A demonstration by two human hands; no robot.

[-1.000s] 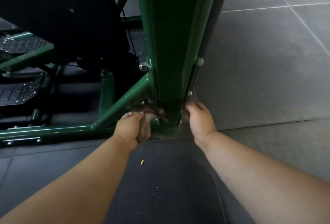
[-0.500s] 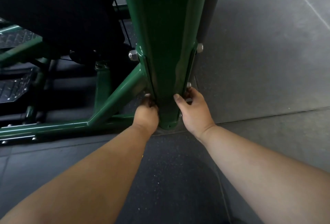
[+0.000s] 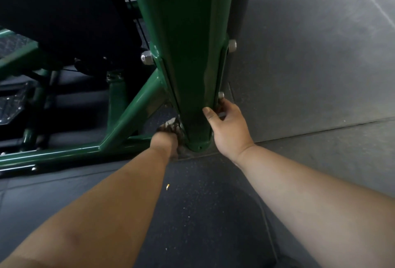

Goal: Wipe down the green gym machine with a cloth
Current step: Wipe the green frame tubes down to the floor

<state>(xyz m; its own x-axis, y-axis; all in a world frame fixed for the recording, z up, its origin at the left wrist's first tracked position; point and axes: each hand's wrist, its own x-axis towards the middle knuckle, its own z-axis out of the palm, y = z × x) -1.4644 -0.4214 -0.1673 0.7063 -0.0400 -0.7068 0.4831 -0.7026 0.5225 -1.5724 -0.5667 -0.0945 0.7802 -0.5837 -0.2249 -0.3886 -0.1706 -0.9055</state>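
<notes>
cloth [image 3: 171, 125] is gripped by left hand [image 3: 164, 141] at green post [image 3: 188, 54] base; right hand [image 3: 227, 126] is curled round it; upper frame seemingly left.

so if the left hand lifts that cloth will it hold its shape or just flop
Probably flop: the cloth is bunched into soft folds under the left hand, against the green post. It looks thin and light, so it should drape and sag. Its rumpled weave suggests it grips the paint and won't slide off.

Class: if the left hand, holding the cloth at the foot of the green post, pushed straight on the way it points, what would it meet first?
Probably the diagonal brace joining the post, just beyond the left hand and its cloth; depth is unclear.
</notes>
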